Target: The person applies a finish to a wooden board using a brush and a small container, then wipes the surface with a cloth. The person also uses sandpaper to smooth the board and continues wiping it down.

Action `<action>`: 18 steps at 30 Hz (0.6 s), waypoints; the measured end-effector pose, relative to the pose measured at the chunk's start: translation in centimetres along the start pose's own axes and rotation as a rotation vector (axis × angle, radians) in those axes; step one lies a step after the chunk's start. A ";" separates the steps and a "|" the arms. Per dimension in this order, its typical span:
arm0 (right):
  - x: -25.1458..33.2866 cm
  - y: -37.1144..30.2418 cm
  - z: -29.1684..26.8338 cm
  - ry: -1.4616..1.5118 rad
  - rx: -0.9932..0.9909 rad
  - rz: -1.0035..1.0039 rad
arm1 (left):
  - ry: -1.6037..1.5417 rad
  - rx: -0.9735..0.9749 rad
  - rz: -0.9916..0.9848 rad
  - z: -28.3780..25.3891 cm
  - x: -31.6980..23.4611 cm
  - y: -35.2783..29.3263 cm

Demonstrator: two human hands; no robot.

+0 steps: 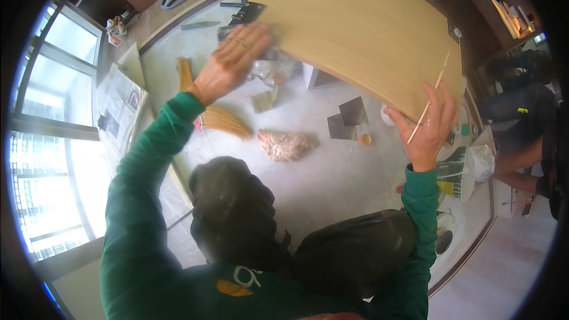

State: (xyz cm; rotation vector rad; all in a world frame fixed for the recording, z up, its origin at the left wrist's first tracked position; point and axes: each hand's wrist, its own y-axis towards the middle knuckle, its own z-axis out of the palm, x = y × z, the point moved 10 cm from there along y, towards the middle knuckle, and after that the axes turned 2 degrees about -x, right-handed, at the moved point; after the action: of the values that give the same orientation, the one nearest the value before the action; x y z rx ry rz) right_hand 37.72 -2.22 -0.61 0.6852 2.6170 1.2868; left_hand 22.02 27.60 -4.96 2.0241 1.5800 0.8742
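Observation:
A large light wood panel stretches across the far side, its front edge toward me. My left hand is at the panel's left corner, fingers stretched out and nothing seen in them; the fingertips are slightly blurred, and I cannot tell whether they touch the panel. At the panel's near right corner is my right hand, thumb by the edge. A thin wooden stick is held between its fingers, slanting across the hand. Beside the left hand lies crumpled clear plastic, with dark metal brackets just beyond.
Under the panel's front edge lie dark square sheets, a small round pot and a crumpled pinkish cloth. A straw broom and tan sheet are left. At right stand a paint-smeared bucket and another person.

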 end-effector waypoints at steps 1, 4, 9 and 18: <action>0.0 0.0 0.0 0.003 -0.004 -0.003 | -0.036 0.018 -0.039 -0.4 0.1 -0.1; 0.5 0.0 0.0 0.007 -0.012 -0.012 | -0.228 -0.090 0.039 1.8 -5.5 1.0; 0.2 -0.1 0.1 0.023 -0.002 0.037 | -0.376 -0.070 0.155 2.4 -13.6 7.8; -0.7 -0.8 -1.6 0.032 -0.022 0.059 | -0.264 -0.120 -0.270 -6.1 1.0 -3.3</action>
State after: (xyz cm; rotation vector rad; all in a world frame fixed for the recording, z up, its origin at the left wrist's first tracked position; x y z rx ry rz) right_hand 37.63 -4.07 -0.29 0.7495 2.6226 1.3520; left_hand 15.56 29.09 -2.60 1.7122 1.5633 0.5609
